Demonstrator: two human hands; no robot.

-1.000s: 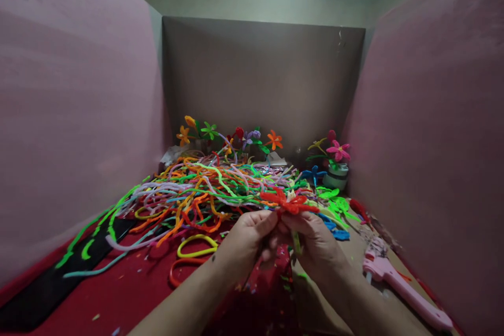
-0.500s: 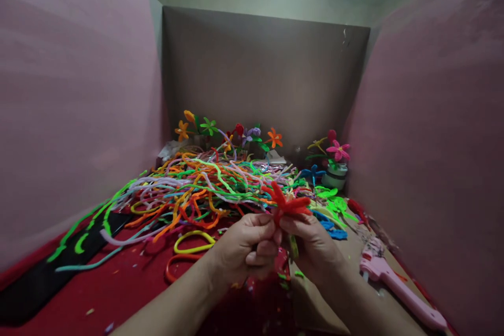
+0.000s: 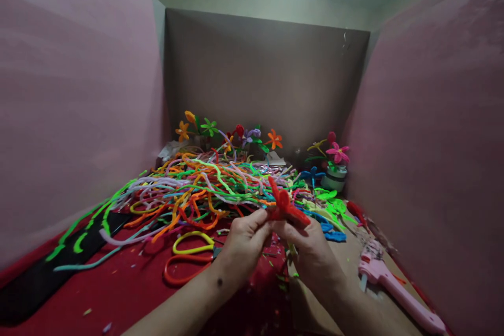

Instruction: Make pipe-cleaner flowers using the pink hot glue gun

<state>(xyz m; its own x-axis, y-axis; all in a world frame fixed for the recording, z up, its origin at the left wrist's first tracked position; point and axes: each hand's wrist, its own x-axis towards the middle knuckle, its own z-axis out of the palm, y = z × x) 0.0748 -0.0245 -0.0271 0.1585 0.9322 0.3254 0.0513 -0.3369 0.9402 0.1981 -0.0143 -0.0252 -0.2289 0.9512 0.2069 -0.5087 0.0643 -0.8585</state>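
Between my two hands, just above the red cloth (image 3: 118, 289), sits a red pipe-cleaner flower (image 3: 281, 202), its petals sticking up and out past my fingertips. My left hand (image 3: 244, 244) pinches it from the left with thumb and fingers closed on its base, and my right hand (image 3: 311, 252) grips it from the right, fingers curled tight around the same spot; a bit of green stem (image 3: 292, 249) shows under that hand. Just beyond my knuckles spreads a tangled heap of pipe cleaners (image 3: 205, 184) in many colours. Near my left wrist lie scissors (image 3: 189, 257) with yellow and orange loops. To the right of my right forearm lies a pink glue gun (image 3: 389, 286). Farther off, past the heap, finished flowers (image 3: 236, 136) stand against the back wall, and a small pot (image 3: 334, 177) with a pink bloom stands to their right.
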